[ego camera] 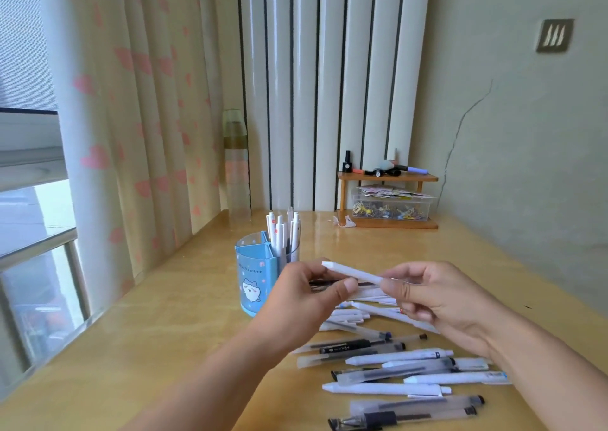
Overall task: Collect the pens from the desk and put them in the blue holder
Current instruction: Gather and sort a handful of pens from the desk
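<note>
One white pen [353, 274] is held above the desk [164, 332] between the two hands, its near end pinched by the right hand [434, 295] and its middle gripped by the left hand [306, 295], which also holds a dark pen. Below the hands, roughly twenty loose pens [394, 364] are scattered on the desk. One blue holder [260, 272], just left of the left hand, already contains about six white pens.

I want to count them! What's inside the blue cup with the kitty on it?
The round blue plastic pen holder has several white pens standing upright in its back compartment. The front compartments look empty, but their bottoms are hidden by the walls and the left hand.
</note>
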